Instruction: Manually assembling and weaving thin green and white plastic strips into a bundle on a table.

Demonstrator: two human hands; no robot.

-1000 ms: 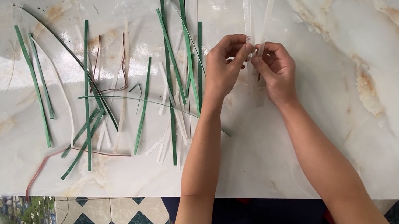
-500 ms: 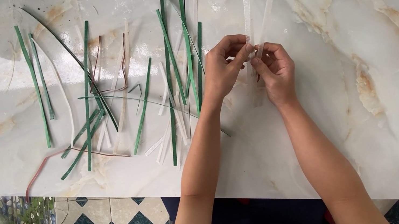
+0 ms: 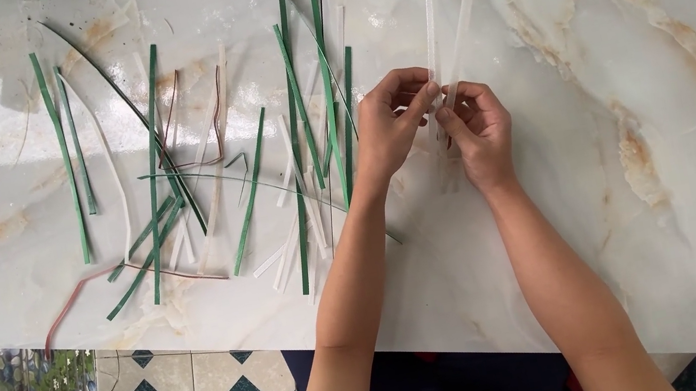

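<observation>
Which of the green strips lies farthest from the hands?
The long green strip at the far left of the marble table, lying nearly straight up and down beside a shorter green one. All other green strips sit closer to the left hand.

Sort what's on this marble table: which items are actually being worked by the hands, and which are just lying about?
In hand:
- two long white strips, pinched together where they meet
- left hand and right hand, both gripping them

Lying about:
- green strips scattered on the marble table
- short white strips among them
- reddish-brown strip near the table's edge
</observation>
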